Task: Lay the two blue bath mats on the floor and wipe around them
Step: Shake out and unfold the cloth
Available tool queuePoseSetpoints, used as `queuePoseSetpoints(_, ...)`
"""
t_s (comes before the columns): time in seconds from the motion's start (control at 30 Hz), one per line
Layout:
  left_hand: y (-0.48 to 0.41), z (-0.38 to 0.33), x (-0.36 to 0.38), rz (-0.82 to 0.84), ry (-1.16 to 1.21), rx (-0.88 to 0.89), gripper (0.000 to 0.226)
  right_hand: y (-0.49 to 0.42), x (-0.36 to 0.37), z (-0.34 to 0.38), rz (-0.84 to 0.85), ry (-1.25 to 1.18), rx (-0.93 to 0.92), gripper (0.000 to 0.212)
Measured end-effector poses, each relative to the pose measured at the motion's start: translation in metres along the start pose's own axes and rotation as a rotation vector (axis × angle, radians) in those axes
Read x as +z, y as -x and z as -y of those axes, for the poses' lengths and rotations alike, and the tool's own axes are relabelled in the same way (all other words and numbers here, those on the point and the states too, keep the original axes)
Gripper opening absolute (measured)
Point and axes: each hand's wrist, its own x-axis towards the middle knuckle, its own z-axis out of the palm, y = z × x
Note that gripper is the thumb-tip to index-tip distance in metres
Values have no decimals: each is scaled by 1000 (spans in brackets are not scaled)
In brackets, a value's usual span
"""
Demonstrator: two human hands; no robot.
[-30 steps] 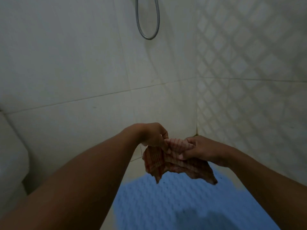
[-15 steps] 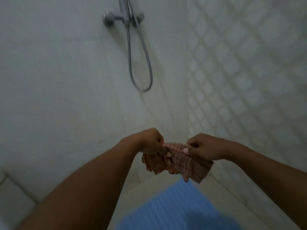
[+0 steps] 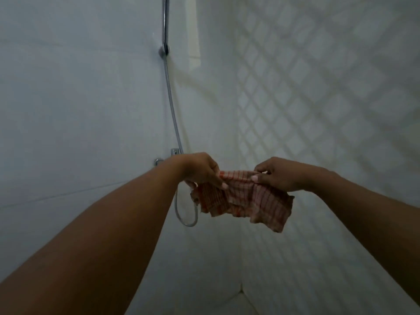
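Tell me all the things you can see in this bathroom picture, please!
Cloth: one, red-and-white checked, crumpled, held up in the air in the middle of the view.
Shower hose: one, silver, hanging down the plain wall and looping below the left hand.
Shower rail: one, silver, upright on the plain wall at the top.
Tap fitting: one, silver, on the wall just behind the left wrist; mostly hidden.
Plain wall: one, pale grey-white tiles, left side.
Patterned wall: one, white with a diamond lattice, right side.
Blue bath mats: none in view now.
Left hand: one, pinching the cloth's top edge.
Right hand: one, pinching the same edge.
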Motion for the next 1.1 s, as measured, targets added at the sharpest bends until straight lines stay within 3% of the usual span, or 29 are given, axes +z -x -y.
queuePoseSetpoints(0.1, 13, -32, -15, 3, -3, -9, 21, 17, -37, -4, -16, 41, -2, 35)
queuePoseSetpoints(0.3, 24, -75, -27, 39, -23, -16, 33, 40, -75, -12, -30, 91, -6, 34)
queuePoseSetpoints(0.47, -17, -112, -32, 89, -94, 42, 38, 47, -93, -39, -9, 167, 101, 29)
queuePoseSetpoints(0.57, -59, -138, -24, 139, -118, 120, 28, 53, -105, -68, -14, 198, 199, 25)
queuePoseSetpoints(0.87, -178, -253, 24, 396, -192, 498, 16, 110, -144, -139, -58, 275, 638, 21)
queuePoseSetpoints(1.1, -159, -388, 90, 611, -272, 892, 15, 228, -172, -131, -104, 255, 1160, 26)
